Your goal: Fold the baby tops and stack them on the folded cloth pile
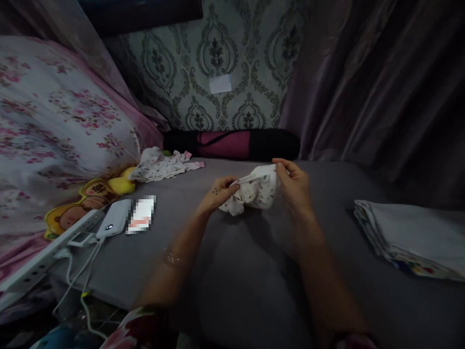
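Between my two hands hangs a small white garment [258, 189] with a scattered dark print, bunched up and partly folded over itself. Its exact kind cannot be made out. My left hand [219, 192] pinches its left edge between thumb and fingers. On the other side, my right hand [293, 182] grips the upper right edge, so the cloth's top edge is drawn out between them. The lower part droops just over the grey bed surface [232, 271]; whether it touches is unclear.
More printed white clothing [163, 164] with pink cuffs lies at the back left. Nearby are a yellow plush toy [123, 182], a power bank [115, 218], a power strip [54, 252] and cables. A black and maroon roll bag [232, 144] lines the wall. Folded cloth [414, 232] sits right.
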The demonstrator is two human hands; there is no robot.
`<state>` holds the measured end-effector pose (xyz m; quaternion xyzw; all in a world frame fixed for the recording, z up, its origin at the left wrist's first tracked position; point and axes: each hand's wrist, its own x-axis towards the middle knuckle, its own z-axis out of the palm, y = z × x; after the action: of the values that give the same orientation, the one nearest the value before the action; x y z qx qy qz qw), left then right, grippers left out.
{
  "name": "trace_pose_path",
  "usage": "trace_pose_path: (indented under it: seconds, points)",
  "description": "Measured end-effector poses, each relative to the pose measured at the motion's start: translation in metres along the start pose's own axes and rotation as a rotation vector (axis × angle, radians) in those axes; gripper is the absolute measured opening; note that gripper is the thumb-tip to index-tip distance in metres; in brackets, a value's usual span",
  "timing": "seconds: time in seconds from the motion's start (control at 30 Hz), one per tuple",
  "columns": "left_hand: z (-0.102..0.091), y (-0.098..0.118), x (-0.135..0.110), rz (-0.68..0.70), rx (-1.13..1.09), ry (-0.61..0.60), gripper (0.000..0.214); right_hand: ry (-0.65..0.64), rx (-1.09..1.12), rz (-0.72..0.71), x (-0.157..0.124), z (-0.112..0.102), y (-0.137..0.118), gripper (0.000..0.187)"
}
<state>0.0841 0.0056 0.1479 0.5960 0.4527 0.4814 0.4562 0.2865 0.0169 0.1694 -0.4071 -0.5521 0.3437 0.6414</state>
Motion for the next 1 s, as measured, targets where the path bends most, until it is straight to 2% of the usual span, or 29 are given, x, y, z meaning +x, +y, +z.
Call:
trace_pose_path:
  seconds: [0.1, 0.23, 0.37, 0.47, 0.57, 0.63, 0.73, 0.83, 0.93, 1.0]
  points:
    - [0.008, -0.002, -0.005, -0.035, 0.072, -0.016, 0.024, -0.021, -0.032, -0.045, -0.002, -0.013, -0.016, 0.039]
    - [0.015, 0.008, -0.011, -0.006, -0.016, -0.004, 0.032, -0.034, -0.077, -0.107, -0.007, -0.032, -0.036, 0.044]
    - [0.016, 0.035, -0.016, 0.133, -0.164, 0.071, 0.033, -0.041, -0.052, -0.092, -0.007, -0.051, -0.047, 0.041]
    - [0.012, 0.063, -0.019, 0.255, -0.175, 0.164, 0.03, -0.096, -0.034, -0.036, -0.004, -0.061, -0.043, 0.036]
    - [0.005, 0.078, -0.019, 0.251, -0.045, 0.091, 0.029, -0.22, -0.13, 0.026, -0.001, -0.068, -0.03, 0.03]
    - [0.001, 0.074, -0.016, 0.177, 0.035, -0.009, 0.029, -0.29, -0.222, 0.022, 0.002, -0.071, -0.02, 0.026]
    - [0.003, 0.055, -0.01, 0.074, 0.014, -0.055, 0.029, -0.27, -0.381, -0.053, 0.003, -0.067, -0.011, 0.023]
    - [0.013, 0.04, -0.008, 0.037, -0.078, -0.065, 0.029, -0.277, -0.482, -0.166, -0.003, -0.048, -0.012, 0.026]
    - [0.023, 0.038, -0.008, 0.018, -0.093, -0.179, 0.032, -0.502, -0.325, -0.185, -0.011, -0.022, -0.012, 0.052]
    - [0.026, 0.039, -0.008, -0.003, -0.074, -0.22, 0.035, -0.617, -0.195, -0.139, -0.012, -0.009, -0.008, 0.049]
